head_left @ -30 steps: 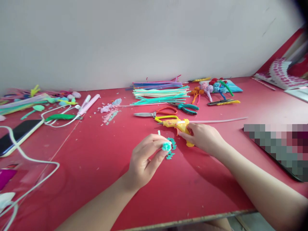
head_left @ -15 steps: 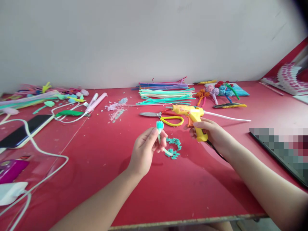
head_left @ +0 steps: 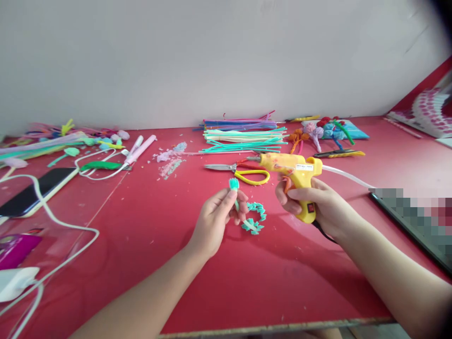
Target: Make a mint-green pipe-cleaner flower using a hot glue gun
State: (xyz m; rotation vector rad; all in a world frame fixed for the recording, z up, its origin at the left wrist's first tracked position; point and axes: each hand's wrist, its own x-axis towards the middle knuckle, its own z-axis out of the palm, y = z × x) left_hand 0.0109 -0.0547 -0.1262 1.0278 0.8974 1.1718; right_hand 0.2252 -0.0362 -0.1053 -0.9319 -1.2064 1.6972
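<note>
My left hand [head_left: 216,221] pinches a small teal pipe-cleaner bud [head_left: 233,184] on a short pale stem, held upright above the red table [head_left: 226,278]. My right hand [head_left: 318,205] grips a yellow glue gun [head_left: 294,172] by its handle, lifted off the table with the nozzle pointing left toward the bud. A clear glue stick sticks out of the gun's back. Teal cut leaf pieces [head_left: 254,217] lie on the table between my hands.
Yellow-handled scissors [head_left: 240,173] lie just behind my hands. Bundles of coloured pipe cleaners [head_left: 243,136] and finished flowers [head_left: 325,129] sit by the wall. A phone [head_left: 35,190], white cables and a pink tool [head_left: 139,150] lie at the left. A dark slab [head_left: 413,221] is at the right.
My right hand picked the glue gun up off the table and raised it, nozzle toward the left. My left hand turned the teal bud upright and lifted it.
</note>
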